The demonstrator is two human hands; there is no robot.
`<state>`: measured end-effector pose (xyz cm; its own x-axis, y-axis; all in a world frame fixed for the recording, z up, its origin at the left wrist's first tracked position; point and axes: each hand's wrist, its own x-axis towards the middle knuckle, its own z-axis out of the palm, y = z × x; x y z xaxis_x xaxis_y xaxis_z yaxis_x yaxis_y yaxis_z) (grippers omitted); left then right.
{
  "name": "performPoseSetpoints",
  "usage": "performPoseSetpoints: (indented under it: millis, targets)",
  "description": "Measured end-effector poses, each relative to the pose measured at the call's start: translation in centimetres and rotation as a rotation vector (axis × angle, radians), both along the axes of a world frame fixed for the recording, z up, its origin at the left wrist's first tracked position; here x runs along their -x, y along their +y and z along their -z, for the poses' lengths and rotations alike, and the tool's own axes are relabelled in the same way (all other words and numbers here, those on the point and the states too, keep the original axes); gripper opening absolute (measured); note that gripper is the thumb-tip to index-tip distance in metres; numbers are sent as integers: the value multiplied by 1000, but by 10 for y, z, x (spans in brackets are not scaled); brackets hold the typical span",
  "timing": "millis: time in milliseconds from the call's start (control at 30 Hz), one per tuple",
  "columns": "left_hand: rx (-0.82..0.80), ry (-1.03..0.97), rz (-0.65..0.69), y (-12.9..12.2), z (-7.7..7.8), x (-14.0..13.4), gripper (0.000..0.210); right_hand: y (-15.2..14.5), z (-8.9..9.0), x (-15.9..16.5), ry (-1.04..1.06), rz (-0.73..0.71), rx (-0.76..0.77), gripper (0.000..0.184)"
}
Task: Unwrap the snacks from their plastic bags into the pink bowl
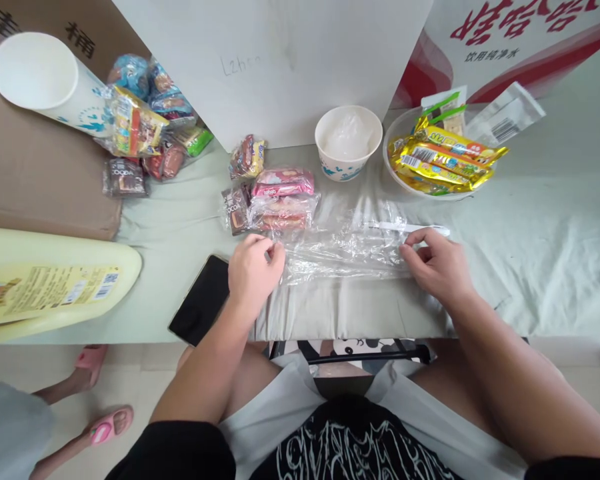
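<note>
Table edge (340, 325) near clear plastic (343, 257)

The plastic film (340, 257) is pretty much clear, the cloth (540, 267) is coloured pale green, the bars (445, 160) are wrapped in shiny gold-yellow, and the white paper bowl (344, 171) is printed with blue motifs (kinda cute, tbh). A black shirt (350, 443) is covered in whitish squiggles, and pink is seen on the slippers (111, 427).

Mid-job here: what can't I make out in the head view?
All in the head view:
Clear film: too see-through to count layers.
Phone: right side behind the left forearm.
White stick: partly behind the right hand.
Clear bowl: floor under gold snacks.
Yellow bottle: cut off by left edge; print too small.
</note>
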<state>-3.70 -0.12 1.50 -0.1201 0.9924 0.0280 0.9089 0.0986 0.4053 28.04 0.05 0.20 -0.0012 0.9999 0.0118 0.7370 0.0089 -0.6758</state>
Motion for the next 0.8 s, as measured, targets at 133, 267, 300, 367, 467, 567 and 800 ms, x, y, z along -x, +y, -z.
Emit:
performPoseSetpoints:
  millis: [133, 267, 300, 367, 467, 567, 800]
  targets:
    - [35, 69, -1, -4, 2, -2, 13, 3, 7, -2, -29, 152, -180, 10]
    - [-61, -74, 14, -7, 11, -9, 20, 7, 10, 4, -115, 148, -394, 15]
    - [-78, -127, 26, -6, 14, -11, 22, 7, 9, 7, -153, 150, -427, 15]
    - [-82, -261, 57, -5, 18, -14, 22, 6, 8, 11, -235, 174, -457, 14]
    - [-46, -501, 79, -2, 20, -18, 22, 4, 8, 13, -292, 187, -441, 13]
    - [-4, -797, 72, 0, 15, -21, 26, 3, 13, 9, -279, 134, -405, 14]
    - [434, -1584, 132, -2, -14, -9, 53, 5, 18, 6, -214, -52, -315, 25]
